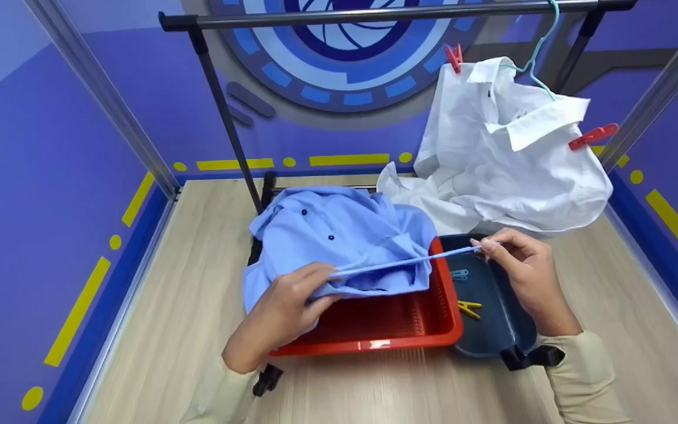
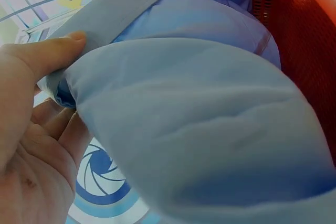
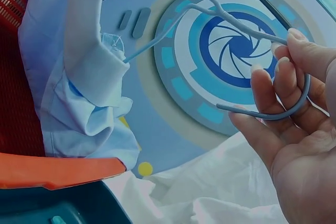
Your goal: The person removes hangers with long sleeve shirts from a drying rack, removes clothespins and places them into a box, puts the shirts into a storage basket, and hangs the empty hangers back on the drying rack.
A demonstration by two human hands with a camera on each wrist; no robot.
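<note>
So you've got both hands busy over the red basket [image 1: 374,345] here. Your right grip [image 1: 521,268] is pinched, thumb against fingers, on the hook end of a light blue hanger [image 1: 442,255]; the right wrist view shows the hook curling round in your fingers, its tip sticking out. One hanger arm runs from there to a folded edge of the blue shirt [image 1: 339,229], though you can't see how far in it goes.

Your left grip [image 1: 285,303] is closed on that same shirt, thumb on top of a folded band, fingers underneath. The shirt's bunched up across the back of the basket and spills over its left side, two dark buttons facing up.

Right next to the basket on the worktop [image 1: 150,306] there's a dark blue tray [image 1: 489,330], with a yellow clothespin [image 1: 469,310] and a light blue clothespin [image 1: 459,274] in it. Behind that, a white shirt [image 1: 521,176] hangs from the rack [image 1: 362,17], with a red clothespin [image 1: 454,59] at each shoulder and its lower part bunched up.
</note>
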